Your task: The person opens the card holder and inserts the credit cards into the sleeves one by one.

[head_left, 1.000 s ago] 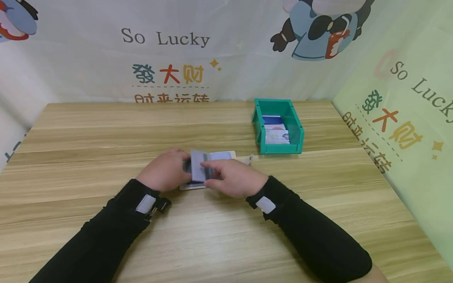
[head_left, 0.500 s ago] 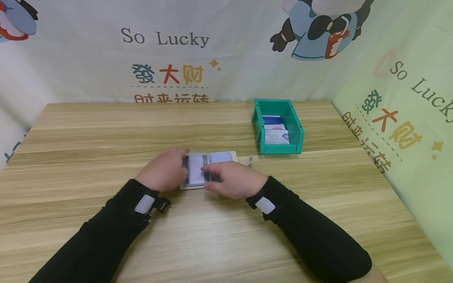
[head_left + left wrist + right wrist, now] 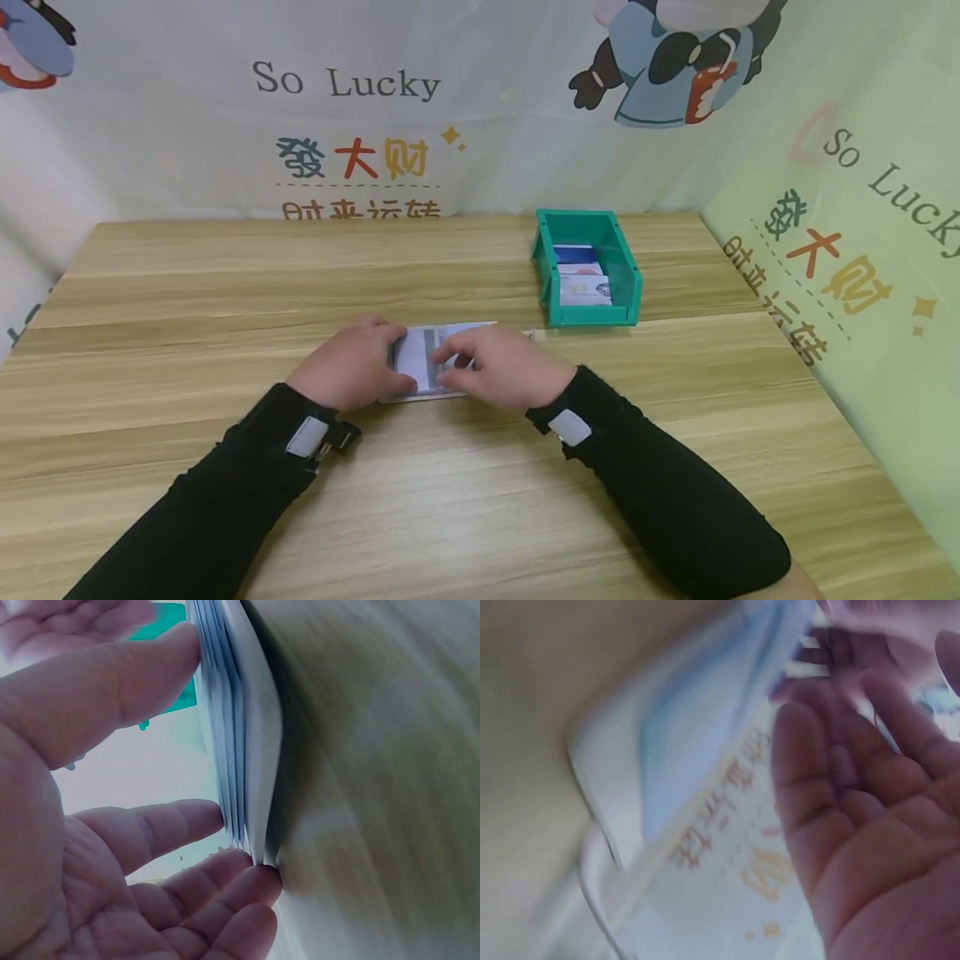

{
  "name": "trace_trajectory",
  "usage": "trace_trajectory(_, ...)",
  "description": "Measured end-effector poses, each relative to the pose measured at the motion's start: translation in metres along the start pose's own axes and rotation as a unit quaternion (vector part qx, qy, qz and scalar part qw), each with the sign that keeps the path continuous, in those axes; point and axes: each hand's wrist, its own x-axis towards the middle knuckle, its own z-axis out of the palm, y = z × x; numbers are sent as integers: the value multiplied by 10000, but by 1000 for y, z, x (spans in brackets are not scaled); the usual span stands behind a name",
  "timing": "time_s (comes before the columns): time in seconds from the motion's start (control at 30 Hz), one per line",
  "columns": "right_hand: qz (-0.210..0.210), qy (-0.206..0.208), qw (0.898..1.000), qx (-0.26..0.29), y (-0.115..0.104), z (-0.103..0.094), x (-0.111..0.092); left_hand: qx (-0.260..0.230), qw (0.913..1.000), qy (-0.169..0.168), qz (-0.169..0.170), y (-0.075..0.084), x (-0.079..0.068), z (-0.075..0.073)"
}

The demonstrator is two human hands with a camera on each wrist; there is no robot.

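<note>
A card holder [image 3: 412,356] with clear sleeve pages and a pale cover lies spread on the wooden table. My left hand [image 3: 351,362] holds its left side, thumb over the near part of the page and fingers at the far edge. Stacked sleeve edges [image 3: 225,727] show between that thumb and the fingers in the left wrist view. Over the right half hovers my right hand [image 3: 506,367], its thumb and index finger bent with a gap between them. The right wrist view, blurred, shows this hand apart from the holder's pale cover [image 3: 607,772].
A green bin [image 3: 592,316] stands at the back right, with several cards [image 3: 585,290] inside. A pale strap [image 3: 592,877] trails from the holder's right end. Printed cloth [image 3: 510,158] hangs behind the table [image 3: 225,283] and along its right side.
A raised sleeve page has come down flat to the left. My left thumb has moved onto the page. My right hand has shifted slightly right and its fingers have drawn in.
</note>
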Motion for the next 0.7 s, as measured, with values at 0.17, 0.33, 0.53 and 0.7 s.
trace_trajectory(0.17,356,1458,9887,14,14,-37,-11,11,10000,-25,-29,1,-1,0)
trace_trajectory(0.33,1047,2694,9571,-185,43,-74,-24,28,10000,-65,0,2,-1,-1)
trace_trajectory(0.53,1926,2188,9543,-664,80,-93,-23,12,10000,-76,-7,1,-1,-1)
trace_trajectory(0.7,2239,1288,9513,-1685,102,-100,-16,29,10000,-49,14,1,-1,-1)
